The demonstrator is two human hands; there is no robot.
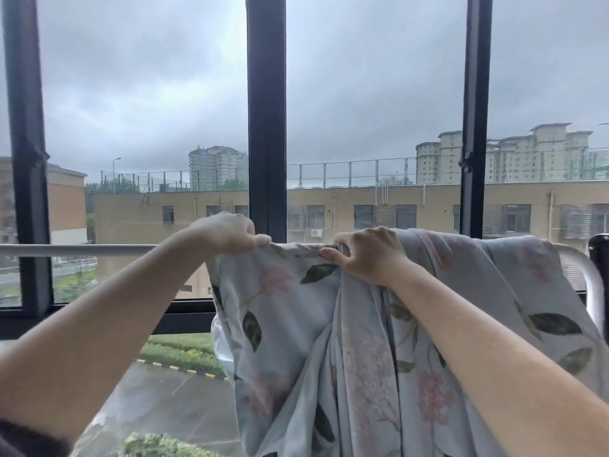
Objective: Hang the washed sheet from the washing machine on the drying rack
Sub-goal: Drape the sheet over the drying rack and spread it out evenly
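A pale blue sheet (296, 324) printed with dark leaves and pink flowers hangs over the white horizontal bar of the drying rack (82, 250). It drapes down on the right half of the bar and bunches into folds in the middle. My left hand (227, 232) pinches the sheet's top edge at its left end, right on the bar. My right hand (369, 255) grips a bunch of the cloth a little to the right, also at the bar. Both forearms reach up from below.
Behind the rack stands a large window with thick black frames (267, 127). The bar's left half is bare. At the far right the rack's white tube (593, 285) curves downward beside a black post (598, 255). Outside are buildings and a wet road.
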